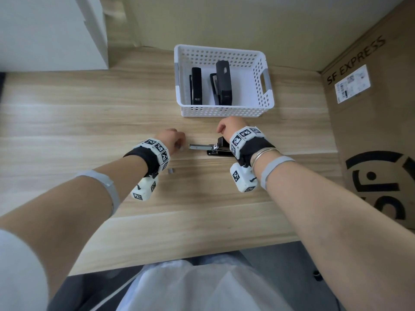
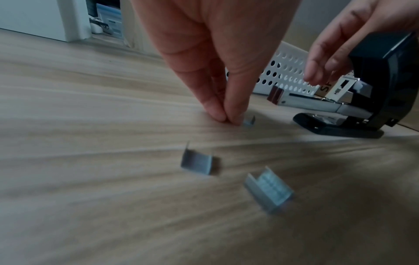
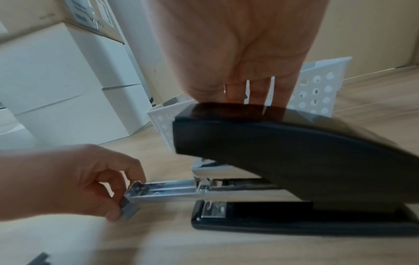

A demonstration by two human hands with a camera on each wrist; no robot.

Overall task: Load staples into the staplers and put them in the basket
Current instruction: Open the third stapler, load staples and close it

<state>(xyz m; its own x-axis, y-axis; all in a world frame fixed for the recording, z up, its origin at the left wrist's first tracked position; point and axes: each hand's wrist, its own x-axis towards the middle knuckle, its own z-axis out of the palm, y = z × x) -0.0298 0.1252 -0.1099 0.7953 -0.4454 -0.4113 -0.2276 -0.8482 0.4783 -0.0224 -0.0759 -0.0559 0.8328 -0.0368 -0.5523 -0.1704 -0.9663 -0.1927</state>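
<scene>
A black stapler (image 1: 221, 149) lies on the wooden desk with its cover (image 3: 283, 143) raised and its metal magazine (image 1: 199, 146) slid out to the left. My right hand (image 1: 226, 126) rests its fairly straight fingers (image 3: 256, 93) over the raised cover, thumb free. At the magazine's end, my left hand (image 1: 177, 140) pinches a short grey staple strip (image 3: 130, 209) low above the desk. Two more staple strips (image 2: 199, 163) (image 2: 268, 190) lie loose on the wood nearer me. Behind the hands, the white perforated basket (image 1: 224, 108) holds two black staplers (image 1: 196, 86) (image 1: 223, 83).
A large cardboard box (image 1: 370, 131) stands along the desk's right side. At the back left is a white cabinet (image 1: 56, 30). One loose staple piece (image 1: 171, 171) lies beside my left wrist. The desk's front edge runs just before my lap.
</scene>
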